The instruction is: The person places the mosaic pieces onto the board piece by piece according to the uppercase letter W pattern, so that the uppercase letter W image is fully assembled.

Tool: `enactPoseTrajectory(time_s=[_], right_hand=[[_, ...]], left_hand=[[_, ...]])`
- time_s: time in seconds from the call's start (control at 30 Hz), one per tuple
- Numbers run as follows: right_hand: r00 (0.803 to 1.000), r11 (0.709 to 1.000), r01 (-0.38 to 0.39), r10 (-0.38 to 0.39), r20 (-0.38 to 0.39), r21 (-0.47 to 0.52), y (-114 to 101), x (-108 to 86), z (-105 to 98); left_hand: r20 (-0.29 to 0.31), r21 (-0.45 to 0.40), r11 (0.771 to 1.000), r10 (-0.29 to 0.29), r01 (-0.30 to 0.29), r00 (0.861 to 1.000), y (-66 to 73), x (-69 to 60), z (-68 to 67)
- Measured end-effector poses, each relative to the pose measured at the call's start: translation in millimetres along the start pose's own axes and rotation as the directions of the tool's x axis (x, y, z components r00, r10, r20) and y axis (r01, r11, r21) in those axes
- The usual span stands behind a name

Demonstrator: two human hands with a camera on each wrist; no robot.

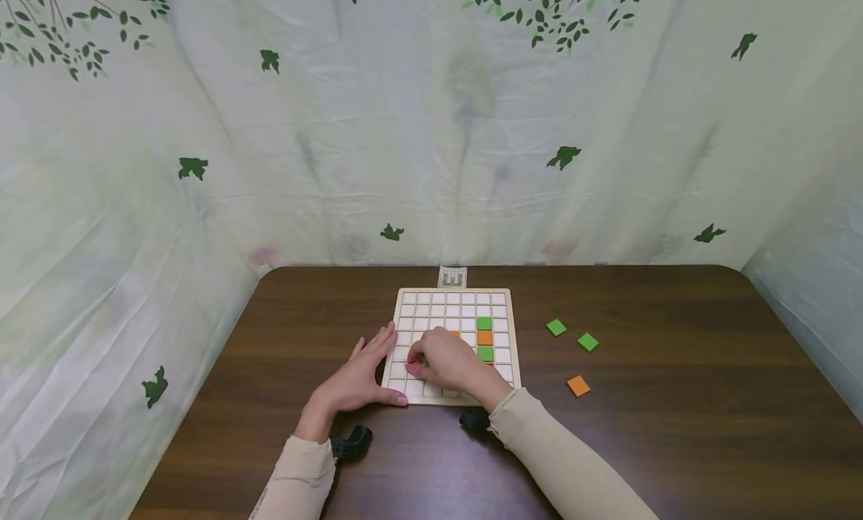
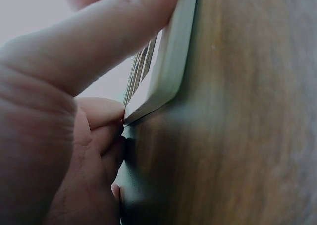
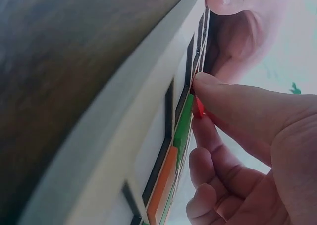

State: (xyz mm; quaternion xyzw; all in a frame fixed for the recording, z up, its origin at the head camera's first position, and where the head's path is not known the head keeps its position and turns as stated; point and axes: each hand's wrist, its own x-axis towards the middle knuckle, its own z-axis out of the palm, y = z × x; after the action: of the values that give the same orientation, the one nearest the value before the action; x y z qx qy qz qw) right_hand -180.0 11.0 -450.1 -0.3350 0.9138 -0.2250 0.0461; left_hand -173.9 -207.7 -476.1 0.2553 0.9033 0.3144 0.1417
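A white grid board [image 1: 421, 299] with a pale wooden rim lies on the table. My left hand [image 1: 357, 378] rests at its near left corner, fairly straight fingers along the left side and thumb on the near edge. Above the lower left cells, my right hand [image 1: 448, 359] pinches a red tile [image 3: 199, 107] between thumb and finger. Green tile [image 1: 484, 323], orange tile [image 1: 485, 338] and another green tile [image 1: 485, 353] sit in one column on the right. The right wrist view shows an orange tile [image 3: 162, 185] and a green tile [image 3: 184, 126] in the grid. My right hand hides part of the board.
Two loose green tiles [image 1: 556, 327] and an orange tile [image 1: 578, 386] lie on the brown table [image 1: 674, 400] right of the board. A small printed card [image 1: 452, 277] lies behind the board. A leaf-patterned curtain [image 1: 431, 130] hangs behind the table.
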Motion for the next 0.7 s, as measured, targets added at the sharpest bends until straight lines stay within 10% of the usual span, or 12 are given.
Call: enactPoseTrajectory(time_s=[0.7], right_hand=[[0.998,0.997,-0.065,0.065,-0.009,-0.041,-1.4,-5.0,-1.0]], left_hand=[[0.015,0.007,1.000,-0.024,0.023,1.000,-0.7,0.2,-0.2]])
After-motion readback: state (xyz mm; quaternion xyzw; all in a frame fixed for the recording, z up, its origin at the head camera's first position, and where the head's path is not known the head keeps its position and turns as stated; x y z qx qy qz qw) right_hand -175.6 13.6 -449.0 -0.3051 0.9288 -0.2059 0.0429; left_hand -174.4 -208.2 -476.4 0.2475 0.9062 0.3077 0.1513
